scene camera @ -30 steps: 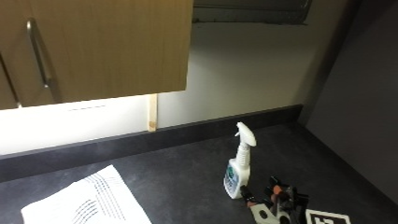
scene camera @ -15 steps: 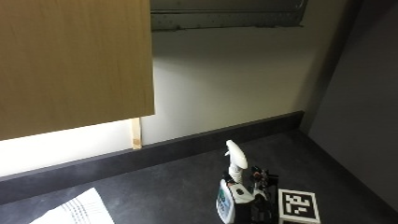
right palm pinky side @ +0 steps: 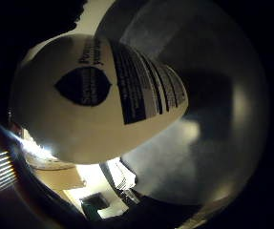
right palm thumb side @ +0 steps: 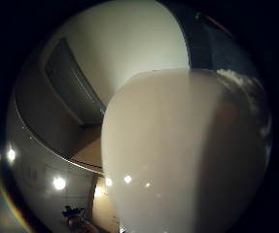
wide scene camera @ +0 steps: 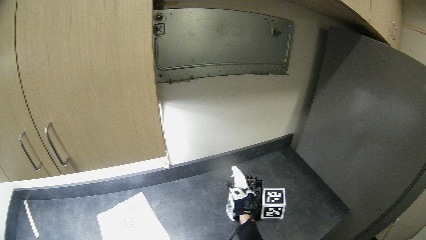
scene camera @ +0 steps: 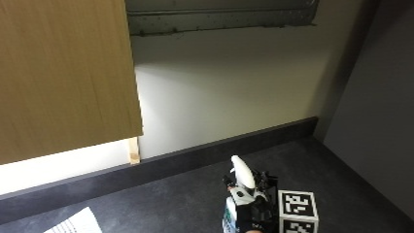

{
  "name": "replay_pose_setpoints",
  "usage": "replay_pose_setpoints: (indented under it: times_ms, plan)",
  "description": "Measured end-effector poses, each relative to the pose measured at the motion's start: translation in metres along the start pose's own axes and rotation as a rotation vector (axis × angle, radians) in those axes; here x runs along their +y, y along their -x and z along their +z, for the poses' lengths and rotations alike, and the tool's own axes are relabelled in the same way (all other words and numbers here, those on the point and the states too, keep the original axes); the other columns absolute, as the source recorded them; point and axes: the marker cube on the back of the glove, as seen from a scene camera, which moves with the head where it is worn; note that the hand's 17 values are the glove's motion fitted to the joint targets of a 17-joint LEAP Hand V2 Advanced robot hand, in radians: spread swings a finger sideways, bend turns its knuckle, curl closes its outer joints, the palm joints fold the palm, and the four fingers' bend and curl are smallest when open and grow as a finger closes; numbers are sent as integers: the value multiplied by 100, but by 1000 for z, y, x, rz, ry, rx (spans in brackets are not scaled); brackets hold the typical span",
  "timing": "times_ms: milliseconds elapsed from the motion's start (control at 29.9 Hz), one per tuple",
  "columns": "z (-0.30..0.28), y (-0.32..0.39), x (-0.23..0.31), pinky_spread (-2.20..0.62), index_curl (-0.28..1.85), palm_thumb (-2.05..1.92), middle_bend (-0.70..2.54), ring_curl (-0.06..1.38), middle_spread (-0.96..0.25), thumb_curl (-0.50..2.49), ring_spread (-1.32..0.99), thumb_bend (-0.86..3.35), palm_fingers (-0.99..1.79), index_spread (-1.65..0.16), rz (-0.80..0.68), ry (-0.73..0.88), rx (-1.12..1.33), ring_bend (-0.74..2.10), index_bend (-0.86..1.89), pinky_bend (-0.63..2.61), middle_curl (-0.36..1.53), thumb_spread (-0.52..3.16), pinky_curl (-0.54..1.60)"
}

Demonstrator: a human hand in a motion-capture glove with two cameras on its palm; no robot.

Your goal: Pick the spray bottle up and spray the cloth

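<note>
While a wood-fronted wall cabinet (scene camera: 64,77) hangs above, the gloved right hand (wide scene camera: 245,205) wraps its fingers around the body of a white spray bottle (scene camera: 240,194), which stands upright near the middle of the dark desk (scene camera: 181,204), nozzle uppermost. Whether the base touches the surface cannot be told. Both palm views are largely filled by the bottle, its printed label (right palm pinky side: 127,81) close to the palm. A white cloth (wide scene camera: 131,220) lies flat on the desk, well apart from the bottle, toward the cabinet side.
</note>
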Motion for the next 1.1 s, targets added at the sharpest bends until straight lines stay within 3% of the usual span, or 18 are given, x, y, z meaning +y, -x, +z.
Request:
replay_pose_setpoints:
  times_ms: [267,635,1103]
  plan:
    - [2,-6,-8,14,27,86,21,32,3,52,9,-1,38,-34,-37,-6,-41,42,19,58,34,102,29]
    - [3,-6,-11,12,39,108,49,34,-3,58,-1,6,98,-21,-76,16,-77,42,39,17,45,96,18]
    - [-5,-5,-7,5,47,114,47,39,-5,62,-7,2,103,-17,-75,-25,-110,37,34,17,50,92,22]
